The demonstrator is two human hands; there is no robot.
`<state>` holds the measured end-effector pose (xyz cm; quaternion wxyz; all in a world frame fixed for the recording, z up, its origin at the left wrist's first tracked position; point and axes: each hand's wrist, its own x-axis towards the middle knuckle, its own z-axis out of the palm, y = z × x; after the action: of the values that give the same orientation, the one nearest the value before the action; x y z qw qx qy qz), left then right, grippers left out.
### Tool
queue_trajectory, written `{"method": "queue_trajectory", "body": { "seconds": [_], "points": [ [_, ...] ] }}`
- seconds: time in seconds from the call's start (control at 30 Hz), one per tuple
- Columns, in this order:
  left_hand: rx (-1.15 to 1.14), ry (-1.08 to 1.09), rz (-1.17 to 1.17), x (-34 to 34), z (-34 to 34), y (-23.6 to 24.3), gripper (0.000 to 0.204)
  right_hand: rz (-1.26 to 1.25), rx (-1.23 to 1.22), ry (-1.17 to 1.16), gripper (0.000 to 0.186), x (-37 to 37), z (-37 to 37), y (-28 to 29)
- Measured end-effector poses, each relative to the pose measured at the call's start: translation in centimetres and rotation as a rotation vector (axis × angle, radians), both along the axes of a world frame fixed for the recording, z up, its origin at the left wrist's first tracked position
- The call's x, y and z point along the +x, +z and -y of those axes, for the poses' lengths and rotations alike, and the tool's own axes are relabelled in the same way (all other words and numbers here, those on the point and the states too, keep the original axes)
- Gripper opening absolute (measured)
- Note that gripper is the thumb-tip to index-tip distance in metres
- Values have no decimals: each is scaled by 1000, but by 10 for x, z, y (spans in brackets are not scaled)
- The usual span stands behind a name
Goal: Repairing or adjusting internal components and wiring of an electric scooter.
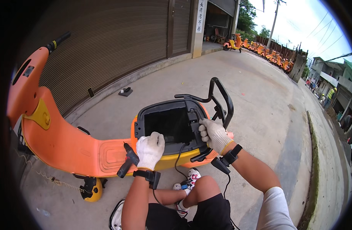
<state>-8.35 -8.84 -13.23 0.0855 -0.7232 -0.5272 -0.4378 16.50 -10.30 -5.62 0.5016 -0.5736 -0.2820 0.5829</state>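
Observation:
An orange scooter (pixel 76 142) stands side-on with its black-lined under-seat compartment (pixel 164 122) uncovered. My left hand (pixel 150 147), in a white knit glove, is at the compartment's near-left rim with fingers curled; what they hold is hidden. My right hand (pixel 213 134), also gloved, has bent fingers at the right rim by a black fitting (pixel 193 120); what they grip is unclear. A cordless drill (pixel 129 159) lies on the footboard just left of my left hand. A black cable (pixel 178 161) runs down from the compartment. Black devices are strapped round both wrists.
A metal rack (pixel 225 96) rises behind the compartment. A yellow helmet (pixel 92 191) hangs below the footboard. My bent legs are underneath. Roller shutters (pixel 122 46) line the left, with dark objects (pixel 125 92) on the concrete. A row of scooters (pixel 272 57) and distant workers (pixel 330 96) are at right.

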Motion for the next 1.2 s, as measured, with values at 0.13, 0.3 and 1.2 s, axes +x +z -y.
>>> {"method": "queue_trajectory", "body": {
  "seconds": [0.13,0.3,1.2],
  "points": [
    [9,11,-25,-3,1,0,18,-87,179,64,22,-23,10,-15],
    [42,-7,-23,-1,0,0,18,-213,138,262,23,-31,5,-18],
    [-828,-475,701,16,37,79,40,1331,1266,-3,38,24,50,-79]
  ]
}}
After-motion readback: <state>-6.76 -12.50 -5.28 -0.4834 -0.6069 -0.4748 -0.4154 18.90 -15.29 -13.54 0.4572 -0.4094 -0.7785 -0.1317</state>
